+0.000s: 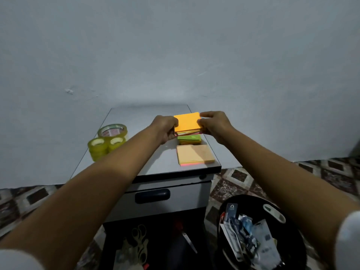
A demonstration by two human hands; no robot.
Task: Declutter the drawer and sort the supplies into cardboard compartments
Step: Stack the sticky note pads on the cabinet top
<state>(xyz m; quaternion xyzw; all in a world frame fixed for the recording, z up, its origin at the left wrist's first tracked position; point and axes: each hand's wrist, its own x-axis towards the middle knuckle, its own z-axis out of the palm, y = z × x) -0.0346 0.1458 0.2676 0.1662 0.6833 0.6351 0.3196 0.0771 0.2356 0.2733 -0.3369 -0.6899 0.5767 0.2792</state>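
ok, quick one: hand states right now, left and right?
Left hand: closed, holding the left edge of the orange sticky-note pad.
Right hand: closed, holding the same pad's right edge.

On the cabinet (136, 121), along its right edge, three sticky-note pads run back to front. I hold the rearmost pad (187, 121) between my left hand (165, 129) and right hand (214, 126), just above the middle pad (189, 138). The front pad (195, 154) lies near the cabinet's front edge. At its left edge stands a large tape roll (113, 130), with small tape rolls (96, 149) stacked just before it. Below the cabinet's front, scissors (139, 240) lie in its open drawer (165, 250). Right of the cabinet, a bin (249, 197) on the floor has wrappers (253, 240) in it.
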